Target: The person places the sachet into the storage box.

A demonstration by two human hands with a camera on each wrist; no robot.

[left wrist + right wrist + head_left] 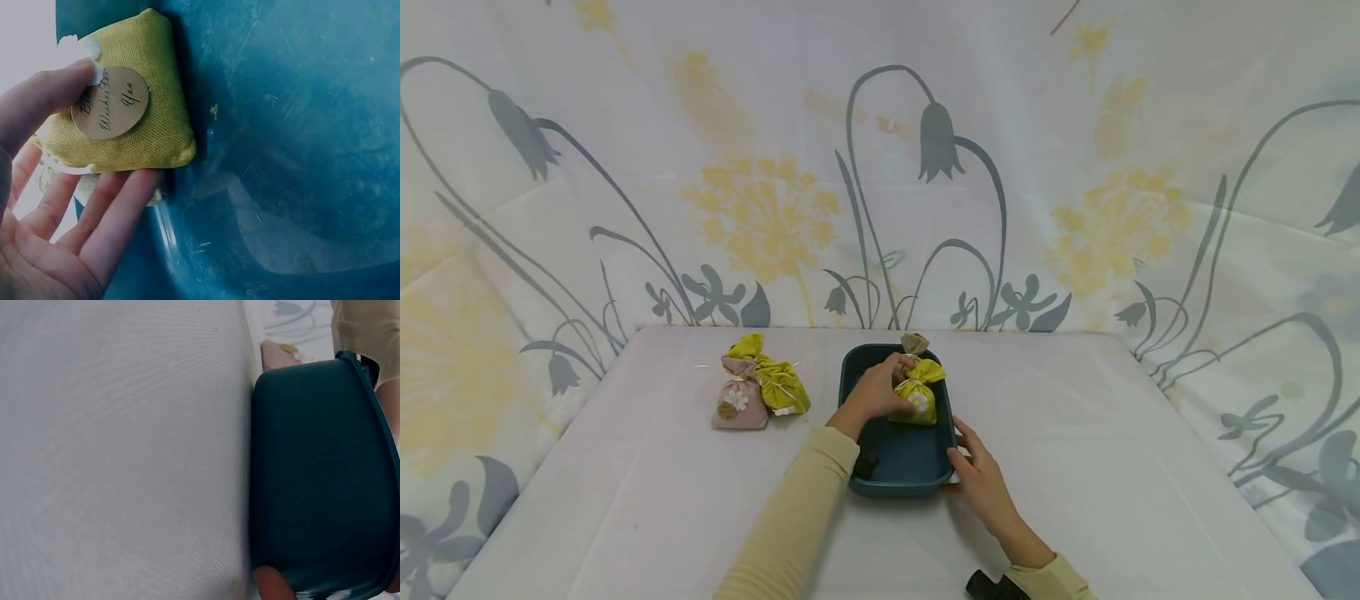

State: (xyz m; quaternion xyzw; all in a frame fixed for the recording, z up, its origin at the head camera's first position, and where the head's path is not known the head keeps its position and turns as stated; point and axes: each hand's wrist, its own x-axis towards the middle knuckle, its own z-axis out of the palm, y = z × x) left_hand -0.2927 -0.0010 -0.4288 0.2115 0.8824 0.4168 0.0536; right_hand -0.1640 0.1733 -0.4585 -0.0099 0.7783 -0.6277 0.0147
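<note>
A yellow-green pouch [923, 412] is pinched in the left hand [874, 390] at the far end of the blue tray [898, 458], gripped at its side by the right hand [983, 482]; an olive pouch [914, 343] is already inside, while a pink pouch [743, 410] and seemingly two yellow-green ones [786, 392] are left outside

the label [119, 111] on the yellow bag [161, 128] reads "b… wishes for you", its first word partly under the thumb [53, 90]; the tag [727, 411] on the pink bag [751, 412] is too small to read.
</note>
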